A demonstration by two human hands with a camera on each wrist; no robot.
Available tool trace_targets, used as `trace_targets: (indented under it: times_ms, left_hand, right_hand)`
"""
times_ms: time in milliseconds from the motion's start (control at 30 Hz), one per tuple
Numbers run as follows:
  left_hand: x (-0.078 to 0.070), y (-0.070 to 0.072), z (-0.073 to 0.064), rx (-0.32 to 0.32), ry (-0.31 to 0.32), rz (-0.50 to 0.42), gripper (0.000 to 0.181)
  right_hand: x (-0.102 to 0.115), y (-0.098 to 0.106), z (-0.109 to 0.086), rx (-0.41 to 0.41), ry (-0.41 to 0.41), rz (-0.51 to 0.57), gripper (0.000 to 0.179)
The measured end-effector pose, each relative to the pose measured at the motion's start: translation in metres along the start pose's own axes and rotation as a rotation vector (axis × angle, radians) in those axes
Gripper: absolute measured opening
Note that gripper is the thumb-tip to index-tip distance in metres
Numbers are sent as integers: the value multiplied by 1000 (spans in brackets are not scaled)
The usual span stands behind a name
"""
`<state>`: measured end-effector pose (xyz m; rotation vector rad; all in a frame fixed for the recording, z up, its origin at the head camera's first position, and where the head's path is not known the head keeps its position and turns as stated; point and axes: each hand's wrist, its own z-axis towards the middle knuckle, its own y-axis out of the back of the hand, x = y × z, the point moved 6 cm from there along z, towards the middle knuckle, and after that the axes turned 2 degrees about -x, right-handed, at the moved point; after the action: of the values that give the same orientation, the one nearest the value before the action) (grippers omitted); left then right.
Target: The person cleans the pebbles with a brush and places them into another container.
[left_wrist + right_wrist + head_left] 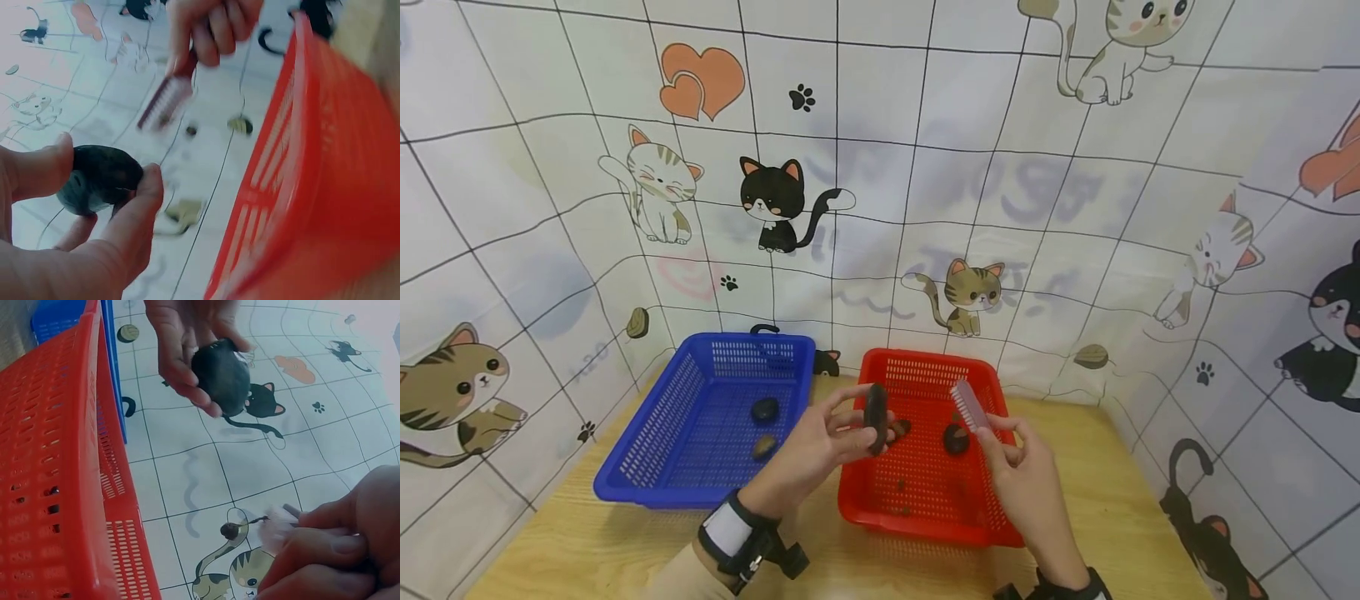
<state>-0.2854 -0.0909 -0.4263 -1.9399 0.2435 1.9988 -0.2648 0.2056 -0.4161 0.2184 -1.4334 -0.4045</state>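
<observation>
My left hand [808, 450] pinches a smooth dark stone [876, 419] between thumb and fingers, above the left part of the red basket [910, 529]. In the left wrist view the stone [100, 178] looks rounded and blackish green. To the right, my right hand [1024, 471] grips a small brush [972, 406] with pale bristles, held apart from the stone. Close to the bristles in the right wrist view, a small brown clump [230, 530] appears in the air. Inside the red basket lie another dark stone [956, 438] and reddish-brown bits [900, 428].
A blue basket [625, 490] stands left of the red one, holding a black stone [765, 409] and a brownish stone [764, 447]. Both baskets rest on a wood-patterned table [1120, 500]. Behind and at the sides hangs a cat-printed sheet [880, 183].
</observation>
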Motion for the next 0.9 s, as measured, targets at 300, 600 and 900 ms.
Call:
trace_targets:
  times_ms: [300, 600, 900]
  left_hand:
    - [-26, 78, -16, -202, -12, 398, 79]
    - [-28, 170, -23, -278, 91, 849, 92]
    - [-4, 223, -11, -227, 275, 1008, 84]
  right_hand:
    - [2, -1, 2, 38, 6, -5, 44]
    - [0, 5, 3, 35, -20, -18, 46]
    - [-4, 7, 2, 25, -19, 10, 44]
